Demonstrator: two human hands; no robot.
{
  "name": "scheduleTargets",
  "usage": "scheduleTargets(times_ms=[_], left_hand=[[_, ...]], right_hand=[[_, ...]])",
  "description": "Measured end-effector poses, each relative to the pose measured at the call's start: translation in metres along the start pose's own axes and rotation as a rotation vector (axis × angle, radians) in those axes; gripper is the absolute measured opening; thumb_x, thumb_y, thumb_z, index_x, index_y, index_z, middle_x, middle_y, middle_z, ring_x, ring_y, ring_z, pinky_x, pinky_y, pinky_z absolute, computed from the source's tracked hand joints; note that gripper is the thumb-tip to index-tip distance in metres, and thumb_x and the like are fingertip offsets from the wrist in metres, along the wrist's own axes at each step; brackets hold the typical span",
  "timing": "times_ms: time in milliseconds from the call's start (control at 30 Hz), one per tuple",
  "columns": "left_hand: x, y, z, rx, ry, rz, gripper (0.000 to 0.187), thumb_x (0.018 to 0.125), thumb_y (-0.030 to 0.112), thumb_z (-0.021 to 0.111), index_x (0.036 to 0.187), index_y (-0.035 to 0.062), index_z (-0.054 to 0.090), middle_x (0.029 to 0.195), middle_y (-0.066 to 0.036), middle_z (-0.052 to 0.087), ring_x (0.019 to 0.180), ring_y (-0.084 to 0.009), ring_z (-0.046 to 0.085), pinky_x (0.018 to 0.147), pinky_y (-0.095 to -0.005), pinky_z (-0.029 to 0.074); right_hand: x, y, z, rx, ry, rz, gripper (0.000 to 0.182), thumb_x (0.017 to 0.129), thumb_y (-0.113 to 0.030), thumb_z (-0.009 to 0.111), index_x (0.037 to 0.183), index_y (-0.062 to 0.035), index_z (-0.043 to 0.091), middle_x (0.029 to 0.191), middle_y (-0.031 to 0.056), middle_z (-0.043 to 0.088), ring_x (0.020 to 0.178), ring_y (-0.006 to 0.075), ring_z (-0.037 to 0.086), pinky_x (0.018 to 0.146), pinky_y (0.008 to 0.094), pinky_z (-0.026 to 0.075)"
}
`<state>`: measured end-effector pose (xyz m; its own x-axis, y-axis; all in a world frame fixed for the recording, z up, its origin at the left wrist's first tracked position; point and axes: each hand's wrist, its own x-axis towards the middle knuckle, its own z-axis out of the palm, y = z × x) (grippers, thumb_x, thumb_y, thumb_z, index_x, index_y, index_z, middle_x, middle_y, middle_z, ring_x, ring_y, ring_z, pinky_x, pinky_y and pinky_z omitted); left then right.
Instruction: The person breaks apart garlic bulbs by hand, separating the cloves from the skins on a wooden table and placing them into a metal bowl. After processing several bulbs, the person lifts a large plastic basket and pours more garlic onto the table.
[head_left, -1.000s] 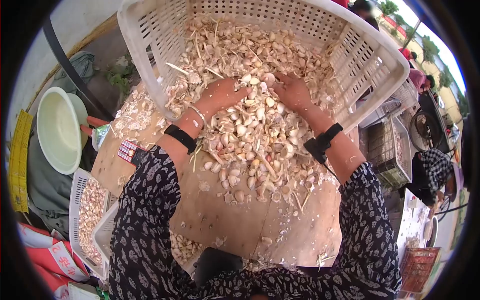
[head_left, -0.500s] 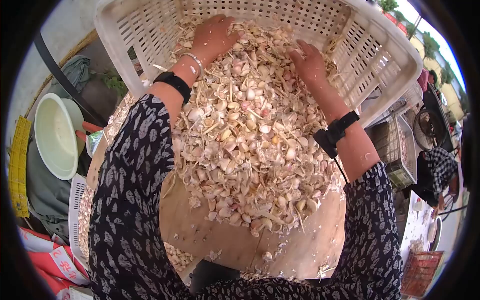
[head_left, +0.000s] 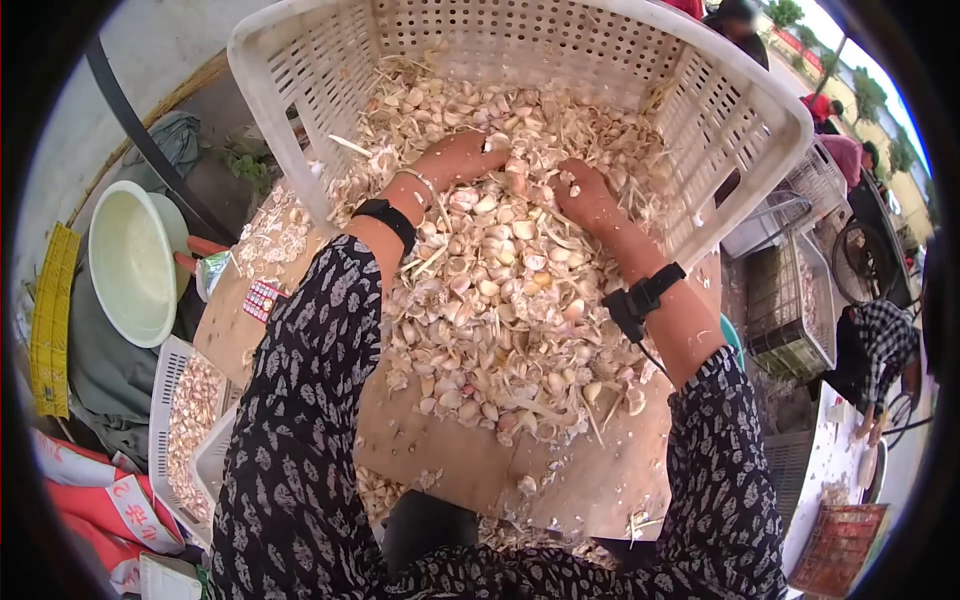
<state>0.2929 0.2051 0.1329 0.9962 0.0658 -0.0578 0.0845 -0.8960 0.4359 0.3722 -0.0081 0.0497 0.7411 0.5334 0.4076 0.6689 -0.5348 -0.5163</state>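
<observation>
A large heap of garlic cloves [head_left: 500, 290], mixed with dry skins and stalks, spills from a white perforated plastic crate [head_left: 560, 45] onto a wooden board [head_left: 430, 445]. The crate's open side faces me. My left hand [head_left: 462, 160], with a bangle and a black strap at the wrist, is curled into the cloves near the crate's mouth. Close by on the right, my right hand [head_left: 588, 198] is bent into the same heap, a black device strapped to its wrist. Both hands grip cloves, their fingertips partly buried.
At left stand a pale green basin [head_left: 130, 262], a yellow plastic crate [head_left: 52, 320] and a white basket [head_left: 165, 400] of cloves. A small colourful card [head_left: 262, 299] lies on the board. Further right are more crates [head_left: 790, 310] and a person in a checked sleeve [head_left: 885, 340].
Both hands have come back from deep in the crate towards me and closer together, their fingers now curled into the cloves. The camera's view has shifted, showing more at the sides.
</observation>
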Motion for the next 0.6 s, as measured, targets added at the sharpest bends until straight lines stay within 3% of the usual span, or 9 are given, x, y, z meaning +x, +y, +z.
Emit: scheduleTargets(times_ms=[67, 100, 200, 267, 333, 400, 467, 567, 600], left_hand=[[-0.018, -0.007, 0.012, 0.01, -0.057, 0.037, 0.067, 0.079, 0.056, 0.05, 0.114, -0.0016, 0.057, 0.11, -0.021, 0.061, 0.1, -0.0365, 0.059, 0.085, -0.0405, 0.045], [-0.027, -0.009, 0.019, 0.051, -0.004, 0.005, 0.061, 0.081, 0.05, 0.052, 0.112, -0.0025, 0.057, 0.109, -0.02, 0.06, 0.099, -0.0325, 0.058, 0.086, -0.0398, 0.043], [-0.058, -0.024, 0.037, 0.383, 0.188, 0.182, 0.061, 0.082, 0.049, 0.054, 0.119, 0.0009, 0.055, 0.12, -0.015, 0.056, 0.111, -0.0306, 0.052, 0.095, -0.0407, 0.039], [-0.088, -0.024, 0.035, 0.458, 0.127, 0.176, 0.06, 0.082, 0.049, 0.056, 0.126, 0.0093, 0.052, 0.13, -0.011, 0.05, 0.122, -0.0296, 0.044, 0.102, -0.0417, 0.034], [-0.1, -0.037, 0.024, 0.371, 0.15, 0.343, 0.057, 0.08, 0.056, 0.053, 0.118, 0.0142, 0.059, 0.13, -0.007, 0.051, 0.121, -0.028, 0.045, 0.102, -0.0433, 0.033], [-0.102, -0.055, 0.007, 0.394, 0.305, 0.356, 0.059, 0.081, 0.054, 0.057, 0.131, 0.022, 0.05, 0.132, -0.012, 0.049, 0.123, -0.0316, 0.044, 0.101, -0.0424, 0.036], [-0.098, -0.067, -0.015, 0.247, 0.59, 0.351, 0.061, 0.083, 0.056, 0.055, 0.132, 0.0193, 0.048, 0.132, -0.015, 0.048, 0.12, -0.0332, 0.047, 0.1, -0.0442, 0.037], [-0.082, -0.09, 0.005, 0.337, 0.663, 0.147, 0.059, 0.086, 0.056, 0.051, 0.131, 0.0176, 0.048, 0.13, -0.019, 0.049, 0.117, -0.0347, 0.049, 0.098, -0.0458, 0.037], [-0.085, -0.082, 0.019, 0.408, 0.321, -0.132, 0.058, 0.087, 0.055, 0.047, 0.13, 0.0159, 0.049, 0.129, -0.022, 0.048, 0.117, -0.0364, 0.048, 0.096, -0.0467, 0.038]], right_hand=[[-0.02, 0.003, -0.002, -0.294, -0.123, -0.47, 0.033, 0.082, -0.029, 0.06, 0.103, -0.0033, 0.062, 0.11, 0.0203, 0.058, 0.108, 0.0382, 0.051, 0.086, 0.0467, 0.044], [-0.031, 0.005, 0.0, -0.334, -0.107, -0.545, 0.034, 0.085, -0.03, 0.056, 0.109, -0.0064, 0.06, 0.12, 0.0216, 0.053, 0.113, 0.0385, 0.048, 0.091, 0.047, 0.042], [-0.058, -0.03, 0.002, -0.138, -0.03, -0.27, 0.038, 0.087, -0.032, 0.053, 0.118, -0.0113, 0.057, 0.132, 0.022, 0.045, 0.119, 0.0378, 0.045, 0.096, 0.0466, 0.039], [-0.076, -0.045, -0.007, -0.146, -0.101, -0.281, 0.044, 0.088, -0.036, 0.051, 0.127, -0.0159, 0.051, 0.138, 0.0223, 0.039, 0.121, 0.037, 0.044, 0.099, 0.0439, 0.037], [-0.083, -0.06, -0.026, 0.018, -0.28, -0.3, 0.046, 0.087, -0.036, 0.052, 0.128, -0.0148, 0.051, 0.137, 0.0222, 0.04, 0.119, 0.0368, 0.047, 0.099, 0.0414, 0.038], [-0.083, -0.061, -0.061, 0.218, -0.453, -0.213, 0.048, 0.085, -0.027, 0.059, 0.129, -0.0138, 0.05, 0.138, 0.02, 0.04, 0.124, 0.0354, 0.044, 0.099, 0.0387, 0.039], [-0.066, -0.021, -0.07, 0.046, 0.001, -0.237, 0.044, 0.085, -0.026, 0.059, 0.127, -0.015, 0.053, 0.135, 0.0189, 0.044, 0.12, 0.0366, 0.047, 0.099, 0.0385, 0.04], [-0.044, 0.012, -0.076, -0.379, 0.11, -0.02, 0.039, 0.087, -0.034, 0.051, 0.123, -0.0191, 0.056, 0.131, 0.0196, 0.048, 0.114, 0.0369, 0.051, 0.097, 0.042, 0.04], [-0.052, 0.013, -0.065, -0.563, -0.114, -0.03, 0.04, 0.087, -0.035, 0.049, 0.122, -0.0179, 0.056, 0.129, 0.0182, 0.05, 0.114, 0.0374, 0.051, 0.098, 0.0439, 0.039]])
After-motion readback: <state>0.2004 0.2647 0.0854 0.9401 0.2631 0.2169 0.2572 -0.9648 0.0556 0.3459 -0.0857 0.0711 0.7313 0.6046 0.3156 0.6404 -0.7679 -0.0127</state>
